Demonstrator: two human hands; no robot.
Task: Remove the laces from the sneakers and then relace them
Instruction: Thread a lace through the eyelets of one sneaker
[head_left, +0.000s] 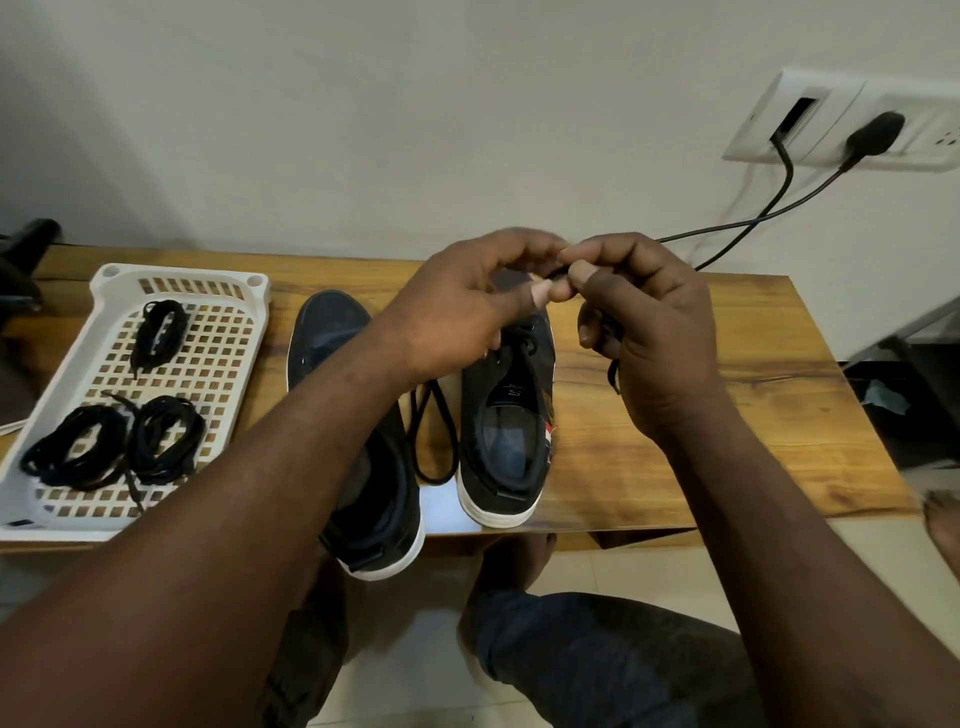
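Note:
Two black sneakers with white soles stand side by side on the wooden table, toes toward the wall. The left sneaker (332, 332) is partly hidden under my left forearm. The right sneaker (506, 426) has a black lace (434, 436) in its upper eyelets, and a loop of it hangs down between the shoes. Above the right sneaker's toe, my left hand (467, 306) and my right hand (654, 332) both pinch the lace close together. A lace end dangles under my right palm.
A white perforated tray (67, 410) at the left holds three bundles of black laces. Two black cables run from a wall socket (852, 124) down behind the table's (727, 415) far right edge. My knees and a foot are below the near edge.

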